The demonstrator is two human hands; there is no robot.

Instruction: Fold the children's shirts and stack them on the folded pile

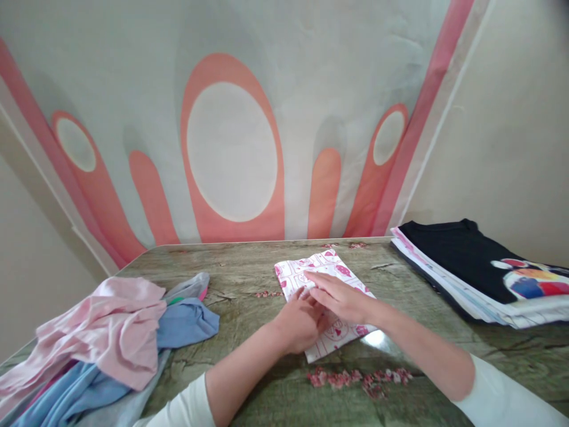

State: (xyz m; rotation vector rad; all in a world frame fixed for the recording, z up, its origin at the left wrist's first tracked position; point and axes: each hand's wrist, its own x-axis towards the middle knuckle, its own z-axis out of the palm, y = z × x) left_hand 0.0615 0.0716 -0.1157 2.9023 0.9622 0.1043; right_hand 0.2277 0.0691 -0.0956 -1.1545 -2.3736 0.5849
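Note:
A folded white cloth with a pink print lies on the table in front of me. My right hand lies flat on top of it, fingers stretched out toward the left. My left hand rests on the cloth's near left edge, just under the right hand, with its fingers curled down against the fabric. I cannot make out whether the left fingers pinch the cloth or only press on it.
A loose heap of pink, blue and grey clothes lies at the table's left. A stack of folded garments with a black printed shirt on top sits at the right. Behind the table hangs a sheet with orange shapes.

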